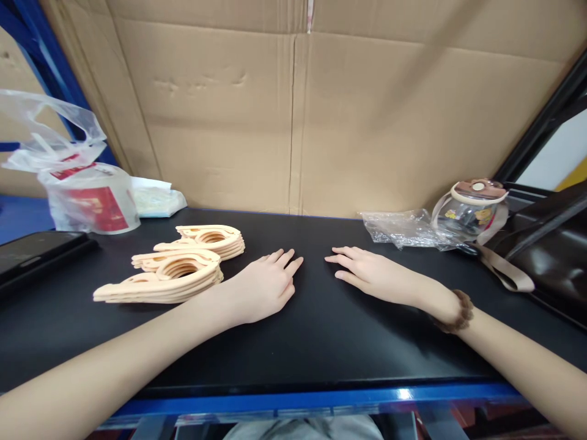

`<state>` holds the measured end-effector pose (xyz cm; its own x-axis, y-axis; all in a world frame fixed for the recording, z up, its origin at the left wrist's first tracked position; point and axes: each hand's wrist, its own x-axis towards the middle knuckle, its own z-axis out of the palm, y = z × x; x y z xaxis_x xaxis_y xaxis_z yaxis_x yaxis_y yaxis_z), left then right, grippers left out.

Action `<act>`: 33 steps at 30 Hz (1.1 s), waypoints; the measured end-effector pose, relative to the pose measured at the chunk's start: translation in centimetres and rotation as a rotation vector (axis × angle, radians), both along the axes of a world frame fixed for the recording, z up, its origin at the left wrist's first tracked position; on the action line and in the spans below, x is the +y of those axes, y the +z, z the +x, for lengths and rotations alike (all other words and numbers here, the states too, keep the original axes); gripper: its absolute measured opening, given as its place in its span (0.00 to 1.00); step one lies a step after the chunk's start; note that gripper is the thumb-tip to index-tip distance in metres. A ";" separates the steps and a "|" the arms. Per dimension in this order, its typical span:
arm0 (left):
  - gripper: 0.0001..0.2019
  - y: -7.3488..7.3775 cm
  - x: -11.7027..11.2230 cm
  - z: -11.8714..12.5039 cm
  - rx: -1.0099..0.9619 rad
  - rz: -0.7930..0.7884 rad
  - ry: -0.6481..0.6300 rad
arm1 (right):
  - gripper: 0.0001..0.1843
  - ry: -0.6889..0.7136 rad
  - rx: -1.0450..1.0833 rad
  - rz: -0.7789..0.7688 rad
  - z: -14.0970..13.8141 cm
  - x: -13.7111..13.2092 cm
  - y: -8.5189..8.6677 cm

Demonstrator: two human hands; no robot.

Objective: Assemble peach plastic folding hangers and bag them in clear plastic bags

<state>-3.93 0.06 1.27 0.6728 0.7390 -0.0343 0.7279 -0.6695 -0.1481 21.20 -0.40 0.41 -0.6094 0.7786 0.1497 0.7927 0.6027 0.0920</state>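
Observation:
My left hand [266, 284] rests palm down on the black tabletop [321, 342], fingers spread and nothing in it. Just left of it lie two stacks of cream-coloured plastic pieces that look like folding clothes hangers; the nearer stack [174, 278] is partly behind my left wrist, and the farther stack [215, 240] sits behind it. My right hand [371, 273] also lies flat on the table, its fingers apart and pointing left, holding nothing. A brown fuzzy band [458, 311] circles the right wrist. A gap of bare tabletop separates the two hands.
A clear plastic bag [403, 227] and a transparent cup with a brown lid [474, 211] stand back right, beside a dark brown leather bag [550, 238]. At left are a bagged tub [98, 198], a tissue pack [158, 198] and a black phone [36, 250]. Cardboard [229, 122] walls the back.

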 end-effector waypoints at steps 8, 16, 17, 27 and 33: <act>0.28 0.0 0.1 0.2 -0.048 0.071 0.007 | 0.25 0.050 -0.042 0.040 -0.1 -0.2 0.0; 0.29 0.2 -0.2 0.4 -0.043 0.069 0.011 | 0.25 0.046 -0.042 0.040 -0.1 -0.2 0.0; 0.29 0.2 -0.2 0.4 -0.043 0.072 0.007 | 0.25 0.047 -0.044 0.043 -0.1 -0.2 0.0; 0.30 0.5 -0.4 0.5 -0.009 0.070 0.000 | 0.24 0.064 -0.072 0.094 -0.3 -0.4 -0.3; 0.29 0.5 -0.6 0.3 -0.041 0.032 -0.021 | 0.24 0.065 -0.014 0.092 -0.2 -0.3 -0.4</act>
<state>-3.63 -0.49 1.79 0.6885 0.7250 0.0174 0.7197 -0.6800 -0.1400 21.04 -0.66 0.02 -0.6609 0.7206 0.2098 0.7502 0.6416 0.1595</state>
